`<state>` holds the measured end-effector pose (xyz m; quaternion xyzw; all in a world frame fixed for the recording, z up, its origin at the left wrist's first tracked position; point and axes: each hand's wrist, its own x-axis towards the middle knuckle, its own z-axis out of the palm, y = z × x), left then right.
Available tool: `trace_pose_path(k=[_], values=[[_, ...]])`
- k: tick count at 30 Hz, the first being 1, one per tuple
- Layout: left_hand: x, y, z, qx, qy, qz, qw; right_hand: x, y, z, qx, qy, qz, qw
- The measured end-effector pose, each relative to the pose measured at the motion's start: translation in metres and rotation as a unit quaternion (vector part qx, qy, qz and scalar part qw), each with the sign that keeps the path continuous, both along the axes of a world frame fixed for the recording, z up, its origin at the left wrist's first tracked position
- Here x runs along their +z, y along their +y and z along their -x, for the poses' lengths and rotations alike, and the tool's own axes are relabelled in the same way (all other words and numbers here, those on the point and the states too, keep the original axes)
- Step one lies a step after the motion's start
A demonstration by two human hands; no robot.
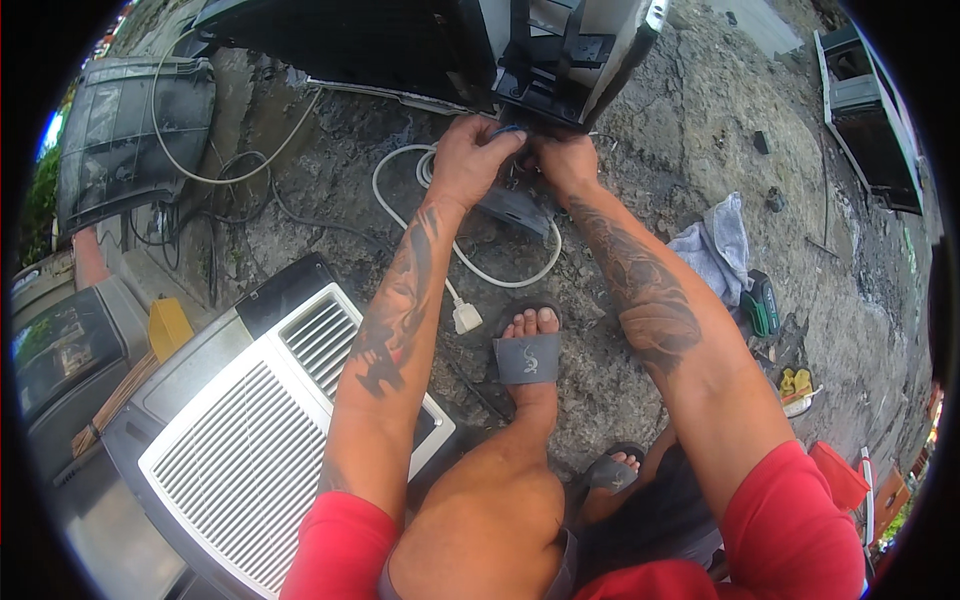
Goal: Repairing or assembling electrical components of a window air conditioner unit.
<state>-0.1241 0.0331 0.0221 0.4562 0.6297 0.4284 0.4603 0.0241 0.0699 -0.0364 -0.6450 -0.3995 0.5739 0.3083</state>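
Two red cloth sleeves (795, 510) and one bent bare knee (490, 510) occupy the foreground, below one dark, box-shaped casing (380, 50). At the casing's lower corner are two hands. The left hand (475, 160) is narrowed, thumb and forefinger pinched on one small blue piece (508, 131); the right hand (567, 163) is curled, its fingertips hidden, so whether it grips anything cannot be told. Just below the casing lie one flat grey plate (515, 209) and one smooth, looped white cord (505, 284) with one blocky plug (466, 317). Farther below are two grey sandals (527, 358) and, to the left, one white plastic grille (240, 460) with two slatted sections. Right of the casing, on rough, pitted ground (640, 140), are one crumpled grey cloth (715, 245), one green-and-black power tool (763, 305) and one open-sided metal box (868, 110).
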Motion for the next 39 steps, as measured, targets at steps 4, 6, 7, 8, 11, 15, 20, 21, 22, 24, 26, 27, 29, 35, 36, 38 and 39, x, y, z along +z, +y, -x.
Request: trace_pose_path(k=[4, 6, 7, 8, 11, 15, 20, 21, 22, 24, 26, 27, 29, 35, 36, 38, 39], values=[[-0.003, 0.0, 0.004, -0.004, 0.156, -0.013, 0.988, 0.0, -0.002, -0.002, -0.027, -0.051, -0.017, 0.998], [-0.007, -0.003, 0.012, 0.008, 0.275, -0.044, 0.96, 0.011, -0.011, -0.01, -0.004, -0.114, -0.02, 0.993], [-0.008, -0.007, 0.013, 0.015, 0.28, -0.038, 0.959, 0.021, -0.016, -0.015, 0.017, -0.131, -0.032, 0.991], [-0.008, -0.005, 0.002, 0.03, 0.301, -0.086, 0.949, 0.02, -0.011, -0.03, 0.009, -0.128, -0.039, 0.991], [0.003, -0.009, -0.017, 0.025, 0.319, -0.106, 0.941, 0.014, 0.002, -0.057, 0.027, -0.103, -0.019, 0.994], [0.004, -0.024, -0.025, -0.08, 0.479, -0.246, 0.839, 0.012, 0.0, -0.058, 0.047, -0.018, -0.031, 0.998], [-0.007, -0.031, -0.03, -0.261, 0.593, -0.205, 0.734, 0.022, 0.007, -0.058, 0.042, 0.072, 0.098, 0.992], [-0.008, -0.028, -0.034, -0.25, 0.611, -0.209, 0.721, 0.023, 0.007, -0.058, 0.02, 0.123, 0.113, 0.986], [-0.009, -0.026, -0.038, -0.25, 0.61, -0.208, 0.722, 0.024, 0.006, -0.059, 0.021, 0.122, 0.113, 0.986], [-0.015, -0.024, -0.04, -0.127, 0.644, -0.147, 0.74, 0.032, 0.003, -0.05, 0.018, 0.118, 0.119, 0.986], [-0.018, -0.019, -0.039, -0.117, 0.633, -0.113, 0.756, 0.036, 0.006, -0.041, 0.041, 0.086, 0.112, 0.989], [-0.018, -0.016, -0.04, -0.107, 0.621, -0.08, 0.773, 0.036, 0.007, -0.04, 0.063, 0.053, 0.105, 0.991], [-0.016, -0.009, -0.037, -0.129, 0.598, -0.079, 0.787, 0.032, 0.004, -0.04, 0.075, 0.038, 0.084, 0.993], [-0.005, -0.018, -0.021, -0.126, 0.48, -0.121, 0.86, 0.013, 0.0, -0.03, 0.069, -0.001, 0.05, 0.996], [-0.003, -0.022, -0.019, -0.108, 0.415, -0.136, 0.893, 0.01, 0.0, -0.031, 0.076, -0.013, 0.039, 0.996], [-0.004, -0.047, -0.02, 0.008, 0.349, -0.126, 0.928, 0.004, -0.002, -0.033, 0.087, -0.023, 0.038, 0.995], [-0.008, -0.063, -0.023, 0.122, 0.276, -0.116, 0.946, 0.002, -0.002, -0.034, 0.097, -0.034, 0.037, 0.994]])
